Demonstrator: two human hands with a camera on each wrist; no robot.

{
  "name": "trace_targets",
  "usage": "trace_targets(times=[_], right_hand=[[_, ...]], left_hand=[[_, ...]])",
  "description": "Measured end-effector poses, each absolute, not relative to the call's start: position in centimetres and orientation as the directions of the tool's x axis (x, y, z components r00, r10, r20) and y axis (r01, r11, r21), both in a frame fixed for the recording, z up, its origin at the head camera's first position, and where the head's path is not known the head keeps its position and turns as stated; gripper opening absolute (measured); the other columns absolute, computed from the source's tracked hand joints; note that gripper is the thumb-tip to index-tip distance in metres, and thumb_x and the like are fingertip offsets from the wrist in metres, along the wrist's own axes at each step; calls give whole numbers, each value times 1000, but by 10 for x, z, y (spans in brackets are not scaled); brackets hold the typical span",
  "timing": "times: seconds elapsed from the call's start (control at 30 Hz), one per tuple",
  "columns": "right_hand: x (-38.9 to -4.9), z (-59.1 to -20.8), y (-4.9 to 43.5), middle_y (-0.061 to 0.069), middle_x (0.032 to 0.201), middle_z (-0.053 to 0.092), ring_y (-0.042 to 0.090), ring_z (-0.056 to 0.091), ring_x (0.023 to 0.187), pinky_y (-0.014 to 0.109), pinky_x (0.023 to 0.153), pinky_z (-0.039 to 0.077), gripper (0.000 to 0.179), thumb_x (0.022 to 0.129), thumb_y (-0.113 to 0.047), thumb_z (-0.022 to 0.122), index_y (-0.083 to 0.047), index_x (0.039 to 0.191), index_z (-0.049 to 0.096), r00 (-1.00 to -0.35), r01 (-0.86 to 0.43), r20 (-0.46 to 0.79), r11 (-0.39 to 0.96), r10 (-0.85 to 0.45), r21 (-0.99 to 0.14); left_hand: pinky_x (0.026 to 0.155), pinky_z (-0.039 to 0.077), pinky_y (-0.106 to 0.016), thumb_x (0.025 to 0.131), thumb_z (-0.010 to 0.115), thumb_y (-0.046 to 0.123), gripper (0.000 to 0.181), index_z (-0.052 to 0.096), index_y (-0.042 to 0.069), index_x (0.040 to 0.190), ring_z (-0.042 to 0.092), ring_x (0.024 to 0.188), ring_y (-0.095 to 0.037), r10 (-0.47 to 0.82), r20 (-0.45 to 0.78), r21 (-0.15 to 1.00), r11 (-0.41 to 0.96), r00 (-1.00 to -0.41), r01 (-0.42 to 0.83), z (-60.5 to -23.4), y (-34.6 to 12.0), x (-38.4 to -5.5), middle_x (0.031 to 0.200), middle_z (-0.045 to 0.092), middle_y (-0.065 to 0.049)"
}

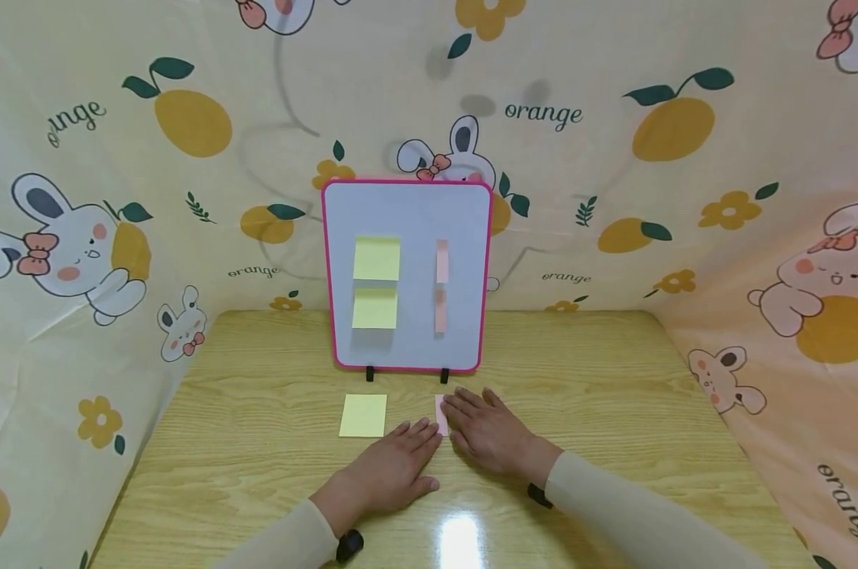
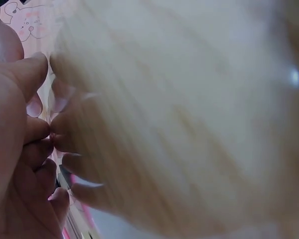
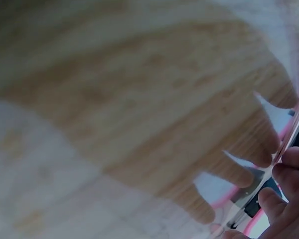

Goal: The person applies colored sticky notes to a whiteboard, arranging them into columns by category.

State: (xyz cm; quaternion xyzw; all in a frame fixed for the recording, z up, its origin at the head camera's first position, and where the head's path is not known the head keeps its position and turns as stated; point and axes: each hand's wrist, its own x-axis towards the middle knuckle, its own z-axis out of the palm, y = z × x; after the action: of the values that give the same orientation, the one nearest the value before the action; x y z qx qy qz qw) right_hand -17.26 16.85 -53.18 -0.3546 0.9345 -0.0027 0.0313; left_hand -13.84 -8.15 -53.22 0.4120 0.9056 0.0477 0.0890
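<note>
A narrow pink sticky note [image 1: 440, 411] lies on the table in the head view, partly hidden by the hands. My left hand [image 1: 388, 472] rests palm down on the left, fingers extended, with its fingertips at the note's lower left edge. From the right, my right hand [image 1: 491, 435] lies flat with straight fingers overlapping the note's right side. Left of them a square yellow sticky note [image 1: 363, 416] lies flat on the wood. Both wrist views show fingers [image 2: 37, 127] and fingers [image 3: 289, 174] low against the glossy tabletop, which mirrors them.
Behind the notes stands a pink-framed whiteboard [image 1: 409, 209] on black feet [image 1: 370, 374]. It bears an upper yellow note [image 1: 377, 259], a lower yellow note [image 1: 375, 308] and two pink strips [image 1: 442, 262] in a column. Patterned cloth [image 1: 400, 63] encloses the wooden table [image 1: 585, 371] at back and sides.
</note>
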Motion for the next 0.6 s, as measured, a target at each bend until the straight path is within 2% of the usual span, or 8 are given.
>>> trace_targets(times=[0.2, 0.33, 0.43, 0.6], right_hand=[[-169, -532, 172, 13, 168, 40, 39, 36, 156, 68, 123, 33, 64, 112, -46, 44, -7, 163, 39, -785, -618, -10, 784, -620, -60], [-164, -532, 176, 15, 168, 39, 42, 36, 155, 69, 123, 31, 71, 109, -52, 49, -7, 163, 39, -838, -544, 16, 835, -545, -86], [-160, -532, 181, 16, 167, 40, 43, 37, 154, 71, 122, 31, 74, 107, -54, 54, -8, 163, 39, -869, -496, 60, 863, -492, -98], [-152, -528, 192, 18, 166, 41, 45, 37, 153, 75, 120, 31, 75, 105, -53, 59, -7, 161, 42, -902, -428, 114, 897, -416, -109]], left_hand=[[132, 28, -46, 110, 45, 55, 72, 35, 9, 165, 27, 162, -24, 736, -126, 162, 677, -666, 718, -532, -82, -137, 173, 32, -7], [133, 24, -52, 110, 47, 52, 71, 34, 10, 166, 24, 162, -26, 689, -105, 214, 720, -717, 661, -528, -90, -135, 174, 29, -7], [132, 21, -58, 109, 50, 49, 71, 35, 9, 165, 24, 162, -31, 645, -46, 250, 747, -763, 616, -525, -101, -134, 174, 29, -10], [130, 17, -67, 106, 57, 48, 74, 36, 7, 164, 25, 161, -37, 552, 57, 245, 800, -832, 548, -518, -124, -133, 172, 32, -15]])
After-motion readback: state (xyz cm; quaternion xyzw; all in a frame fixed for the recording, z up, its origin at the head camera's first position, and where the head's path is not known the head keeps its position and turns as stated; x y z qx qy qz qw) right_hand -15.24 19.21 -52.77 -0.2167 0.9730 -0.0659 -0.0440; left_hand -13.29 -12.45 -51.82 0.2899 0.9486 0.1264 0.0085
